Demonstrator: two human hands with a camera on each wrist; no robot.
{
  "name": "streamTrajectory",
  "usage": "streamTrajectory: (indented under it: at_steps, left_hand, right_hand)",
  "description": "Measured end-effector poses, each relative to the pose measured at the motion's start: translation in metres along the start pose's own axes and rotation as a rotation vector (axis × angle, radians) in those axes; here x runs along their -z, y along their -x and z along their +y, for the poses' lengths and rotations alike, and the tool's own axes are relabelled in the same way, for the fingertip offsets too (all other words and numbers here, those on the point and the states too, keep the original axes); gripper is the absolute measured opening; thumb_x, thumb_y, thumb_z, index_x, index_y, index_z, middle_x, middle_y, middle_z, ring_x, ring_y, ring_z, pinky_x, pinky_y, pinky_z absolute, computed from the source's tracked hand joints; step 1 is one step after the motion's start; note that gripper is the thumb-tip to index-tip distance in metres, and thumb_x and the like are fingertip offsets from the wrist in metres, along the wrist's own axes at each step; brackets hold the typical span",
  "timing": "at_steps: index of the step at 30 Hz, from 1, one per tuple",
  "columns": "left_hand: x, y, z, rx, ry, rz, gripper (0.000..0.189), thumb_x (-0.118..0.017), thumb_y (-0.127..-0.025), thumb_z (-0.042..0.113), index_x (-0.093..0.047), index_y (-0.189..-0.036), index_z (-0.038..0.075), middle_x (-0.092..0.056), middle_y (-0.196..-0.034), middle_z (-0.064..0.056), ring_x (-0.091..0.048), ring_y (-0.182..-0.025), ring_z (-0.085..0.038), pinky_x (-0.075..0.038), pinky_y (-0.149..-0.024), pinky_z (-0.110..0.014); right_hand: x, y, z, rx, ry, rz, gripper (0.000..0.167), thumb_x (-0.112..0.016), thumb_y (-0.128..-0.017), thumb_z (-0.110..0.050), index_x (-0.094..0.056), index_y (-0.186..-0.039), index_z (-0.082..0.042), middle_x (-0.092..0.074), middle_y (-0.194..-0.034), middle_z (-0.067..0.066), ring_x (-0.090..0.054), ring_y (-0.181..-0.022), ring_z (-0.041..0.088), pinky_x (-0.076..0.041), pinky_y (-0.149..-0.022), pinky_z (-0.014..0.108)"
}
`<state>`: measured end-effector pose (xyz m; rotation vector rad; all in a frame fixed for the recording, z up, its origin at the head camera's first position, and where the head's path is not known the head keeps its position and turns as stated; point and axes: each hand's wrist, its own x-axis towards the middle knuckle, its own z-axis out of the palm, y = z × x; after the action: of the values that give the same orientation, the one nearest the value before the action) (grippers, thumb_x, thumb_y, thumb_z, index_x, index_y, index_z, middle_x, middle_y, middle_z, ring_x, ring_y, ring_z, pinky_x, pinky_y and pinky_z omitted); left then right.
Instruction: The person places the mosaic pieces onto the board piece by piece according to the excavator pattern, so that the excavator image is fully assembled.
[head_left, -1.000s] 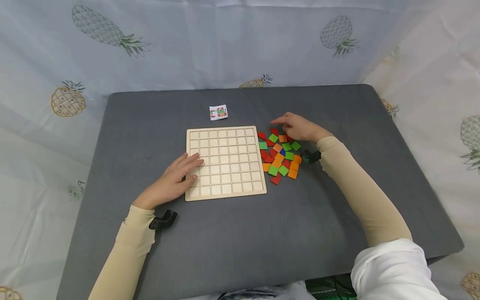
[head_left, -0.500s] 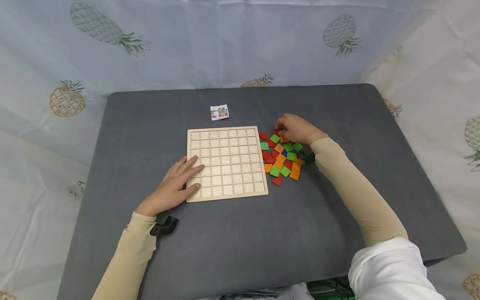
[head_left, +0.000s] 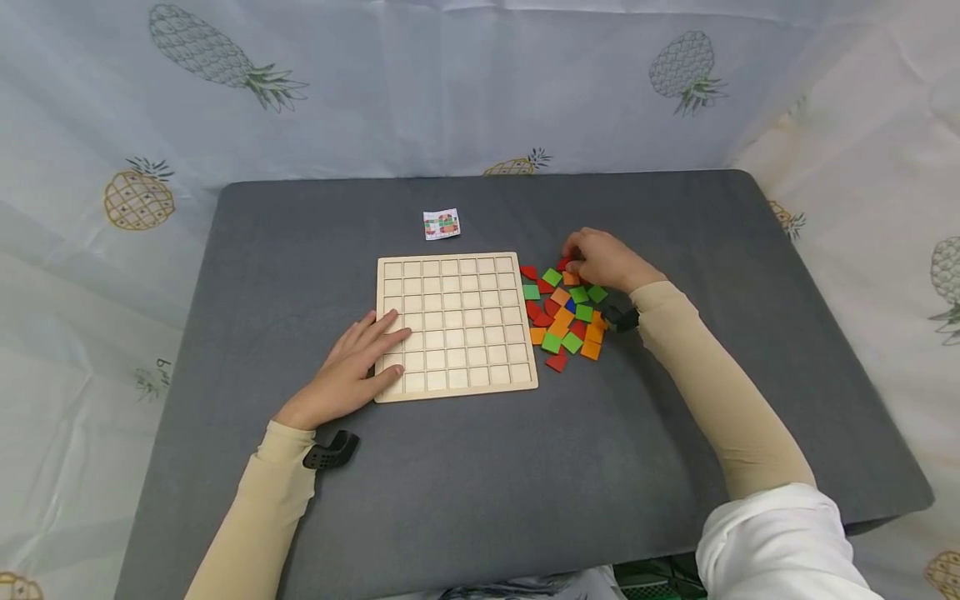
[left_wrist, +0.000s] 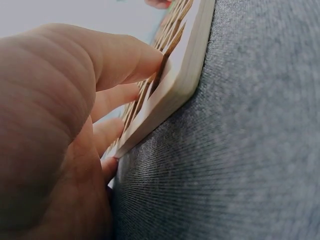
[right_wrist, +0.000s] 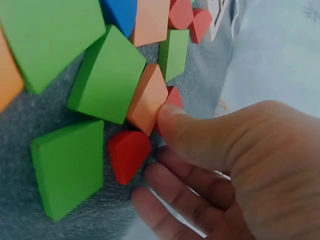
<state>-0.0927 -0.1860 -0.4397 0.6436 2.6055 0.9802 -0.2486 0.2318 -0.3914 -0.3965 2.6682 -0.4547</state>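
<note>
A wooden grid board (head_left: 463, 321) lies on the table. On its left edge rests my left hand (head_left: 347, 375), fingers spread and fairly straight; the left wrist view has the thumb (left_wrist: 131, 59) touching the frame near a corner. To the board's right is a loose pile of red, green, orange and blue pieces (head_left: 562, 319). At the far end of that pile my right hand (head_left: 609, 260) pinches a small red piece (right_wrist: 174, 95), partly hidden by the thumb. An orange tile (right_wrist: 148, 100) and a rounded red piece (right_wrist: 129, 154) lie close to the fingers.
A small printed card (head_left: 442, 224) with coloured squares lies beyond the board. The grey table (head_left: 450, 483) backs onto a white pineapple-print curtain (head_left: 480, 83). Green tiles (right_wrist: 67, 167) lie near the right hand.
My right hand has come down from a pointing pose above the pile's far end and bent its fingers around a red piece. The left hand stays on the board.
</note>
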Motion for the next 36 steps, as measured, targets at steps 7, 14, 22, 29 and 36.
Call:
streamTrajectory:
  at_steps: [7,14,22,29,36]
  left_hand:
    - [0.000,0.000,0.001,-0.015,-0.006,0.009,0.058,-0.057,-0.104,0.031,-0.039,-0.157,0.018,-0.016,-0.172,-0.009,-0.004,-0.160,-0.035,-0.003,-0.126,-0.061]
    - [-0.002,-0.001,-0.002,-0.008,-0.024,0.014,0.058,-0.059,-0.103,0.031,-0.040,-0.157,0.018,-0.016,-0.172,-0.008,-0.004,-0.160,-0.035,-0.004,-0.125,-0.062]
    - [-0.002,-0.001,-0.002,-0.016,-0.032,0.019,0.058,-0.058,-0.103,0.030,-0.040,-0.157,0.018,-0.017,-0.171,-0.008,-0.005,-0.159,-0.036,-0.004,-0.125,-0.063]
    - [-0.003,0.000,-0.003,-0.012,-0.021,0.014,0.059,-0.059,-0.103,0.030,-0.039,-0.158,0.018,-0.016,-0.172,-0.008,-0.004,-0.160,-0.035,-0.002,-0.126,-0.061]
    - [-0.003,0.001,-0.003,-0.003,-0.020,0.015,0.060,-0.060,-0.103,0.031,-0.038,-0.158,0.020,-0.015,-0.172,-0.006,-0.003,-0.160,-0.034,-0.002,-0.126,-0.062]
  right_hand:
    - [0.002,0.005,0.013,-0.027,-0.197,0.044,0.021,-0.063,-0.102,-0.021,-0.064,-0.114,-0.004,-0.065,-0.110,0.016,-0.057,-0.093,0.029,-0.051,-0.081,0.038]
    - [0.013,0.011,0.004,-0.016,-0.488,0.180,0.030,-0.058,-0.104,-0.026,-0.061,-0.127,-0.006,-0.062,-0.118,0.018,-0.057,-0.104,0.033,-0.050,-0.097,0.045]
    - [0.012,0.010,-0.028,0.048,-0.683,0.257,0.031,-0.062,-0.102,-0.029,-0.063,-0.125,-0.009,-0.064,-0.126,0.017,-0.060,-0.118,0.036,-0.048,-0.108,0.052]
    - [-0.004,-0.002,-0.046,0.063,-0.724,0.243,0.026,-0.066,-0.100,-0.028,-0.066,-0.118,-0.009,-0.066,-0.123,0.017,-0.058,-0.116,0.035,-0.047,-0.105,0.052]
    - [-0.018,-0.010,-0.060,0.059,-0.660,0.217,0.026,-0.064,-0.101,-0.027,-0.068,-0.120,-0.010,-0.066,-0.120,0.010,-0.058,-0.110,0.029,-0.050,-0.096,0.045]
